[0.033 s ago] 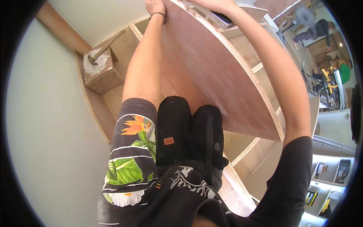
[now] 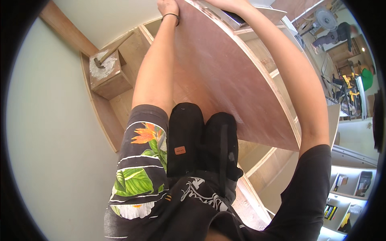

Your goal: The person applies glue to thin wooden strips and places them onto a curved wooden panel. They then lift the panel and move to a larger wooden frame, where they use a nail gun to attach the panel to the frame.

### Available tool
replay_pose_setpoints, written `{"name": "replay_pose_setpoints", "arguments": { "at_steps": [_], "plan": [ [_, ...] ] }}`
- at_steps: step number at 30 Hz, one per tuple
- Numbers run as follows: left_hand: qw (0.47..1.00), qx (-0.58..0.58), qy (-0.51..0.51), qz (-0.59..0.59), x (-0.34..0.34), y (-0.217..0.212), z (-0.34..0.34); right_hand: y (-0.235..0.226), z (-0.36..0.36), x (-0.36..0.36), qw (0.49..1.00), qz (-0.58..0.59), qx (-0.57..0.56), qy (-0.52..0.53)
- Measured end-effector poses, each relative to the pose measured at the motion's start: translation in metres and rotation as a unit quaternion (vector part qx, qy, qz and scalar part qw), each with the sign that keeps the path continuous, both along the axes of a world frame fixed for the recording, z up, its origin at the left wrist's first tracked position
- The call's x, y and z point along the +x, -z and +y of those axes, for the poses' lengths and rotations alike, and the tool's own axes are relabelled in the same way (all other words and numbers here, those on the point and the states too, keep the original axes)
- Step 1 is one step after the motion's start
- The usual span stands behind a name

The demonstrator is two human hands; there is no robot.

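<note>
Left hand (image 2: 168, 7), black band at the wrist, fingers closed over the far left edge of a large reddish-brown plywood panel (image 2: 225, 76); right hand (image 2: 225, 4) mostly cut off at the top rim, resting on the panel's far edge, grip cannot be told. The panel lies tilted between both arms, over a pale wooden cabinet frame (image 2: 281, 84). Left of and below the left hand: a hammer (image 2: 113, 50) lying on a small wooden box (image 2: 107, 76).

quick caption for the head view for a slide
Both hands, left hand and right hand, grip a reddish plywood panel over a wooden cabinet frame; hammer nearby.
</note>
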State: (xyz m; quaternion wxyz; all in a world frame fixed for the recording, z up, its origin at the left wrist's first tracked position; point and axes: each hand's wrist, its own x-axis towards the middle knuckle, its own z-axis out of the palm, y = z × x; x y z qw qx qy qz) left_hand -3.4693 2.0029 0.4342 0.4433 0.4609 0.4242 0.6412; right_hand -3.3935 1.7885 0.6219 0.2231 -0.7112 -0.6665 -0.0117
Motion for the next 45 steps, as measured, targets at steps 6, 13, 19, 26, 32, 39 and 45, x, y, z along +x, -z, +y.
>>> {"name": "replay_pose_setpoints", "arguments": {
  "at_steps": [6, 13, 19, 26, 32, 39, 45],
  "plan": [
    [1.000, -0.012, -0.014, -0.005, 0.009, -0.005, -0.004, 0.023, 0.075, -0.004, 0.998, 0.014, 0.033, -0.043],
    [1.000, 0.017, -0.021, -0.003, 0.010, -0.010, -0.003, 0.022, 0.130, -0.017, 0.998, -0.032, 0.029, -0.047],
    [0.991, 0.068, -0.090, 0.078, 0.023, -0.002, 0.009, 0.020, 0.089, -0.007, 0.997, -0.039, 0.045, -0.046],
    [0.993, 0.000, -0.098, 0.063, 0.029, 0.000, 0.025, 0.011, -0.005, -0.003, 0.999, -0.006, 0.016, -0.027],
    [0.998, -0.010, -0.068, 0.002, 0.016, -0.006, 0.016, 0.005, -0.094, -0.010, 1.000, 0.010, 0.003, -0.005],
    [0.998, -0.005, -0.056, 0.026, -0.002, -0.001, 0.030, -0.002, -0.154, -0.019, 0.999, 0.002, -0.020, 0.034],
    [0.998, -0.038, -0.035, 0.030, -0.003, -0.006, 0.027, -0.008, -0.228, -0.009, 0.998, 0.045, -0.033, 0.042]
  ]
}}
